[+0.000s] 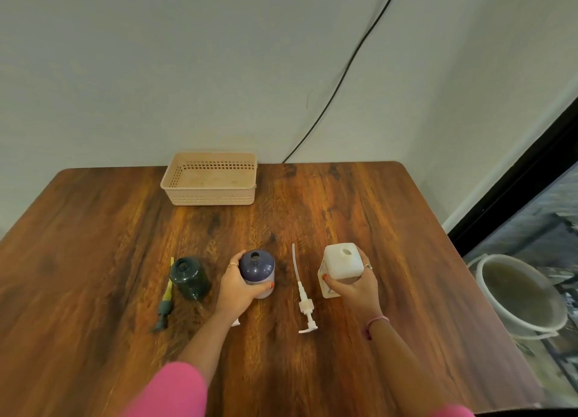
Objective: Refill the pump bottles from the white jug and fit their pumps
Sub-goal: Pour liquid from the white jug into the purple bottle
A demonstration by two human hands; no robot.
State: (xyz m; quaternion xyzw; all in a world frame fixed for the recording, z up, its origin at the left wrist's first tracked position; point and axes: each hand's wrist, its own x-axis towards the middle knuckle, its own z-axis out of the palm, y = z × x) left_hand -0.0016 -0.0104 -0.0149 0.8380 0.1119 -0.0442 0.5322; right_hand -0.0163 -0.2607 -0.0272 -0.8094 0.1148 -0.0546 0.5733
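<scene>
My left hand grips a purple-topped pump bottle that stands upright on the table with its neck open. My right hand holds the white jug, also upright and uncapped. A white pump with a long tube lies flat between the two. At the left a dark green bottle stands open, and its green pump lies beside it. A bit of another white pump peeks out under my left wrist.
A beige perforated basket sits at the back of the wooden table, near the wall. A white bucket stands on the floor off the table's right edge. A black cable runs down the wall.
</scene>
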